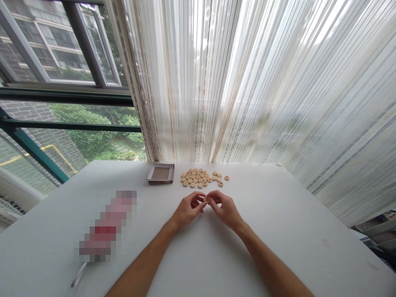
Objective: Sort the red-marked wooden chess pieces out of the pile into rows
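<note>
A round wooden Chinese chess piece with a red mark is pinched between both hands, just above the table. On its left side, my left hand grips it with thumb and fingertips. From the other side, my right hand closes its thumb and index finger on the same piece. Beyond my hands lies a loose cluster of Chinese chess pieces, mostly blank side up. A few show red or dark characters, among them a red-marked piece at the far right and a dark-marked one.
An open shallow box stands left of the pieces on the white table. A pixelated pinkish object lies at the left, a strap at its lower end. Behind the table hang striped sheer curtains, beside a window.
</note>
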`<state>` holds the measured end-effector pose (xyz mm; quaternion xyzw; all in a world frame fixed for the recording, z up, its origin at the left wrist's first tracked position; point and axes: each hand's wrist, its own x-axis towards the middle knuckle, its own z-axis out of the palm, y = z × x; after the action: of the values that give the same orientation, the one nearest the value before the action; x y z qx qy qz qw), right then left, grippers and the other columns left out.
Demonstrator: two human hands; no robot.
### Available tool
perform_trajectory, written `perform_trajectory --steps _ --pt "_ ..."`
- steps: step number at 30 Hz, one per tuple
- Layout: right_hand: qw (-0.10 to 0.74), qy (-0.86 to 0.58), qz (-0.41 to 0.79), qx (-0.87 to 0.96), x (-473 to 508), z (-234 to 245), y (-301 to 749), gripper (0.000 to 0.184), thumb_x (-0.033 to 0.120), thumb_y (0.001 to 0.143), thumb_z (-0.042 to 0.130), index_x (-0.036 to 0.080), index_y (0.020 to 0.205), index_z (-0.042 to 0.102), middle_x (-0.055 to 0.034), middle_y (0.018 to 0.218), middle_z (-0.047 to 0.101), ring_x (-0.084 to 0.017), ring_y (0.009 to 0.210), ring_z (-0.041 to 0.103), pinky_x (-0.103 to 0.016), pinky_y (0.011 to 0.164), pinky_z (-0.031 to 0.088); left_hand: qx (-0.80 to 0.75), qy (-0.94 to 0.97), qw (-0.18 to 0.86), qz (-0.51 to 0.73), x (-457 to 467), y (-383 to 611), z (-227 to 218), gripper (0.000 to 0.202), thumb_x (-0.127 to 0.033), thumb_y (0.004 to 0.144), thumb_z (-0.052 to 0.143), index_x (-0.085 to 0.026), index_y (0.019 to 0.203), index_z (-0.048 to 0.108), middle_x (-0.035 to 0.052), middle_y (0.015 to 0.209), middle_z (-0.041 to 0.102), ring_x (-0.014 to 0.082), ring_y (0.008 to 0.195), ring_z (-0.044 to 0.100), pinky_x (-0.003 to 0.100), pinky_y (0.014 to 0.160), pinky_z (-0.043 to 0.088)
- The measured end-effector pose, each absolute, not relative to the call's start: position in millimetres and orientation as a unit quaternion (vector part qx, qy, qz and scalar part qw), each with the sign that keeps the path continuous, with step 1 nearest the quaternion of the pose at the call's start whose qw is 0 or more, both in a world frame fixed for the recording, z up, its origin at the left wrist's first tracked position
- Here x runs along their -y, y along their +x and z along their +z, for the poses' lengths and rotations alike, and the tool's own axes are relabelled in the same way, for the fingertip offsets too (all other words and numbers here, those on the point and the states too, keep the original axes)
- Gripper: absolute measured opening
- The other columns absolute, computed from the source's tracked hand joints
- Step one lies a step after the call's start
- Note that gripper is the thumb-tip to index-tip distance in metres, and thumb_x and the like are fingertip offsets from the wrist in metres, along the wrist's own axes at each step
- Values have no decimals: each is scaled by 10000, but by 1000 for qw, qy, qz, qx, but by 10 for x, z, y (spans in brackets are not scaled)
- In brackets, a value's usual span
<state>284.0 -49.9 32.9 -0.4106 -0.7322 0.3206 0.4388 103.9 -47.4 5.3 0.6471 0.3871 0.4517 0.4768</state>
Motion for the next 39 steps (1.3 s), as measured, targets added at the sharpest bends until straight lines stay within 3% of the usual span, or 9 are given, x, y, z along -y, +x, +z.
perform_trajectory --steps 19,39 --pt "441 -380 297 757 521 395 2829 150 280 903 555 221 1034 596 -47 1009 667 -157 788 678 -323 728 594 -366 600 523 482 428 1004 87 402 -428 822 672 -153 1108 604 73 879 703 136 642 631 271 637 521" --pt "436 -372 307 760 525 385 2819 159 316 905 569 217 1017 621 -45 955 686 -160 798 672 -321 741 598 -359 592 543 476 436 994 107 386 -419 796 705 -157 1048 577 70 869 705 147 660 655 279 649 529"
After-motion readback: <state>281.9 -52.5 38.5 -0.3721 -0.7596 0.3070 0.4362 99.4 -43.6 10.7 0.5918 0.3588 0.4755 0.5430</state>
